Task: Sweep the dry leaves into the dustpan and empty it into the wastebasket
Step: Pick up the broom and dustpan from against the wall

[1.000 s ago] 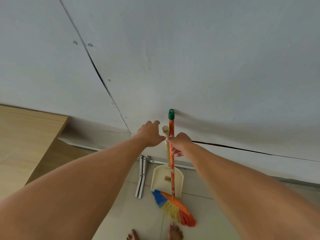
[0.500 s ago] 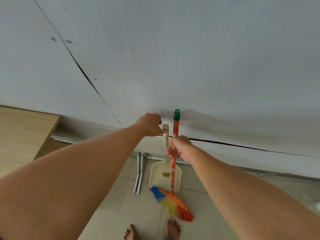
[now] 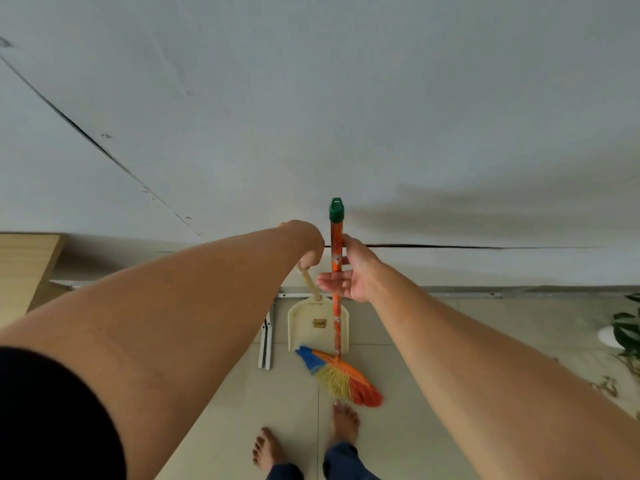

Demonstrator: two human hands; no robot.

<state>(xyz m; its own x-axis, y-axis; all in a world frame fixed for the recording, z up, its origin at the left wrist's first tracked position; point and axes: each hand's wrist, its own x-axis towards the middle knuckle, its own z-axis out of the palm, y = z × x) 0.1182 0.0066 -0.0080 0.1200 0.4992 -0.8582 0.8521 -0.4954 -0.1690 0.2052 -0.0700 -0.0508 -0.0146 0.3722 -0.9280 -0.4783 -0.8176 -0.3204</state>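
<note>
Since the earlier frame, the left hand (image 3: pixel 309 244) has closed its fingers around the top of the cream dustpan's handle, and the right hand (image 3: pixel 349 271) has opened. Now the right hand's fingers are spread loosely, palm beside the orange broom handle (image 3: pixel 335 289), touching it but not wrapped around it. The dustpan (image 3: pixel 313 325) stands upright against the white wall (image 3: pixel 346 116), its pan on the tiled floor (image 3: pixel 398 393). The broom stands just in front of it, green cap (image 3: pixel 336 209) on top, its blue, yellow and orange bristles (image 3: pixel 341 375) near 2 bare feet. Dry leaves (image 3: pixel 604 386) lie on the floor at far right, beside a green plant (image 3: pixel 628 327).
</note>
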